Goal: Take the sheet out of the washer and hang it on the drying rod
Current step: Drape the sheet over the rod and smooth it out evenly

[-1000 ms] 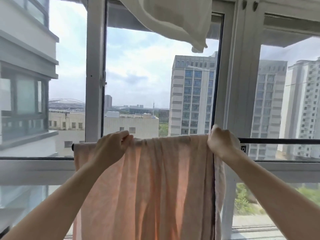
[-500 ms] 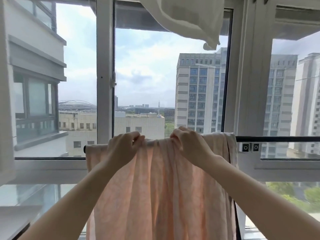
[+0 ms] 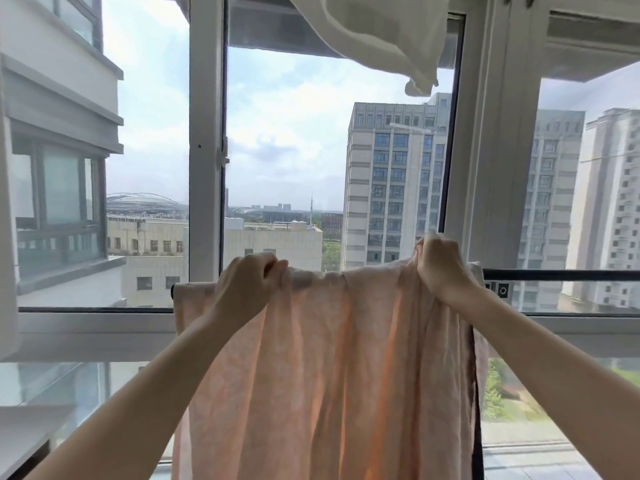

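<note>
Both hands grip the sheet [image 3: 329,358]; right hand [image 3: 441,268] has moved rightward (spreading).

Sheet [image 3: 332,358] pale peach-pink w/ faint mottling; rod [image 3: 554,274] black; window frame [image 3: 206,133] white; cloth overhead [image 3: 388,32] cream-white

sheets: 1 [image 3: 332,375] | rods: 1 [image 3: 561,274] | hands: 2 [image 3: 247,282] [image 3: 440,263] | white cloths: 1 [image 3: 384,32]

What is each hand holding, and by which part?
Both hands, left and right, grip the sheet by its top fold along the rod.
</note>
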The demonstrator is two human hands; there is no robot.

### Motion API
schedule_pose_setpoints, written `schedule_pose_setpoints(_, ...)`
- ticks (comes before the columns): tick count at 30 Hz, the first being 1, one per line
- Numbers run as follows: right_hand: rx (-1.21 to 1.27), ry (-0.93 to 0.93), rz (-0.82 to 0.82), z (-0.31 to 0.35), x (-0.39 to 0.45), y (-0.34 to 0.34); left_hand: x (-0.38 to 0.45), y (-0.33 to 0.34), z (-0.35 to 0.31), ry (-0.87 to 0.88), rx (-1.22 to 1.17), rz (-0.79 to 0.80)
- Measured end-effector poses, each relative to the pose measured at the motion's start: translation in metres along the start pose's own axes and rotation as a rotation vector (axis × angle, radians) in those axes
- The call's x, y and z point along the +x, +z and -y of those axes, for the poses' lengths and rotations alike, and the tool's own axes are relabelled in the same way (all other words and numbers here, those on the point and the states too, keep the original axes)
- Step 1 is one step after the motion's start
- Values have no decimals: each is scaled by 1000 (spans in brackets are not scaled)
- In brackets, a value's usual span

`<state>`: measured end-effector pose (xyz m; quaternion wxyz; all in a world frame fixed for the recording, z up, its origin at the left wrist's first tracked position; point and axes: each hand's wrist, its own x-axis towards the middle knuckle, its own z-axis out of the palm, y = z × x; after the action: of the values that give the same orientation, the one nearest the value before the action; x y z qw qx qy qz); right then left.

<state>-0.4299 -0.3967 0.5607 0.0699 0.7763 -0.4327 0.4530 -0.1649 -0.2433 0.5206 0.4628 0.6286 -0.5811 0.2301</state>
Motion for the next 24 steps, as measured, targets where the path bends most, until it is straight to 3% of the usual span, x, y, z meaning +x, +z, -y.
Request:
schedule_pose_setpoints(6, 168, -423, 229, 57, -25, 0, -6, -3, -6, -17, 132, 44)
schedule_pose_setpoints(9, 213, -509, 262, 76, -34, 16, -7, -8, -4, -17, 89, 116)
schedule_pose_setpoints(13, 276, -504, 147, 83, -36, 23, -8, -21, -1, -46, -113, 218)
schedule_pose_setpoints(16, 274, -503, 129, 83, -38, 26, -6, -26, -3, -16, -127, 245)
schedule_pose_setpoints(21, 245, -351, 50, 70, -28, 20, -6, -29, 8, -13, -26, 111)
schedule_pose_setpoints(24, 221, -352, 64, 56, -23, 14, -9, -32, 15, -32, 30, -10)
